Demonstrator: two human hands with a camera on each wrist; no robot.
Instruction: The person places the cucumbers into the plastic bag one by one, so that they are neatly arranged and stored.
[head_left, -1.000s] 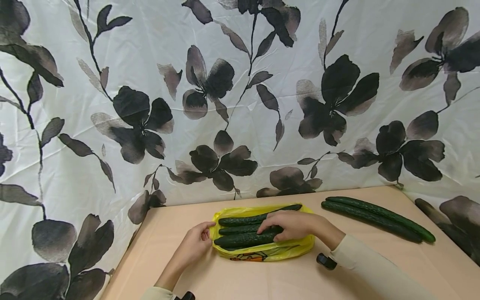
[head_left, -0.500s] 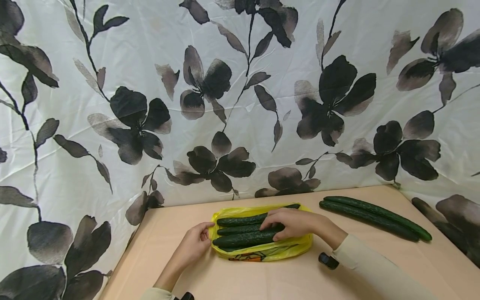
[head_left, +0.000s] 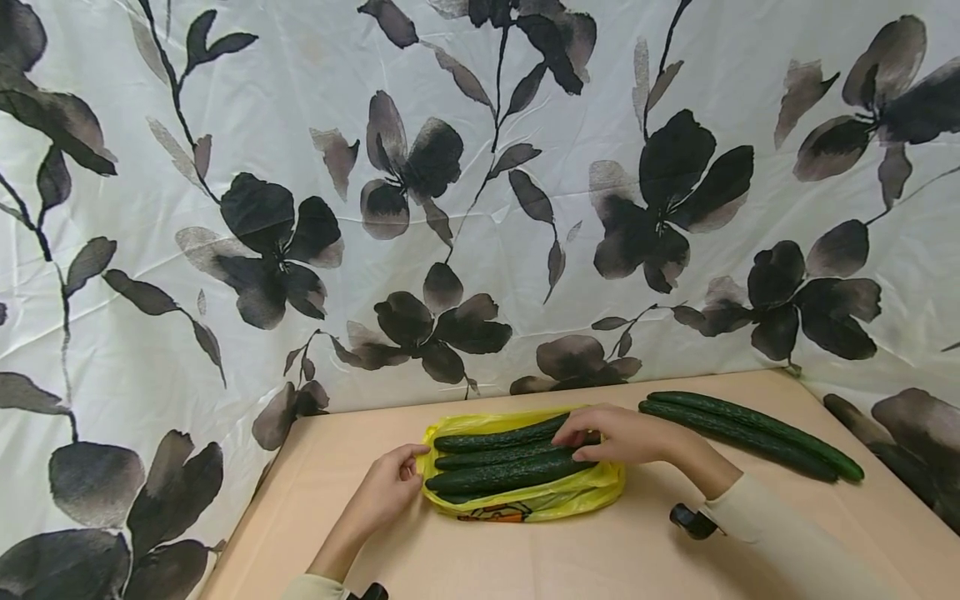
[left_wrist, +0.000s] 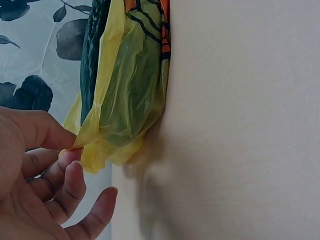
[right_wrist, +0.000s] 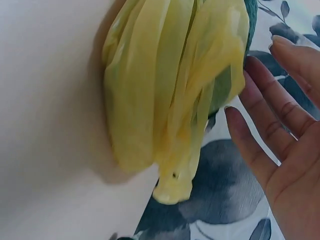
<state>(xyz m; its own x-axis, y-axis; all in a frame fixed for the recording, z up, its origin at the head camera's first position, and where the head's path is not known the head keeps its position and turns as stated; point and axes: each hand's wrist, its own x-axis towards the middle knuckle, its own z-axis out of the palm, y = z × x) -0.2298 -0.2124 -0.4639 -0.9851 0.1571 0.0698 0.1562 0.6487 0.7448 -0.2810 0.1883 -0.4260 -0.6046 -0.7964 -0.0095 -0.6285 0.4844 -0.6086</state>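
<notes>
A yellow plastic bag [head_left: 577, 500] lies on its side with its mouth upward, and several dark green cucumbers [head_left: 502, 477] rest in it side by side. At the bag's left end, my left hand [head_left: 388, 487] pinches the rim between thumb and forefinger; the left wrist view shows the pinched plastic [left_wrist: 86, 137], with the other fingers loosely bent. Over the cucumbers' right ends is my right hand [head_left: 626, 435], its fingers relaxed and spread. In the right wrist view, its fingertips [right_wrist: 252, 67] lie beside the bag's rim; whether they touch it I cannot tell.
Two more long cucumbers [head_left: 750, 437] lie together to the right of the bag, on the peach-coloured table [head_left: 570, 558]. Behind the table hangs a white cloth [head_left: 540, 333] printed with dark flowers.
My right hand has moved right along the cucumbers, from their middle to the bag's right end, uncovering more of them. The left hand stays at the bag's left rim.
</notes>
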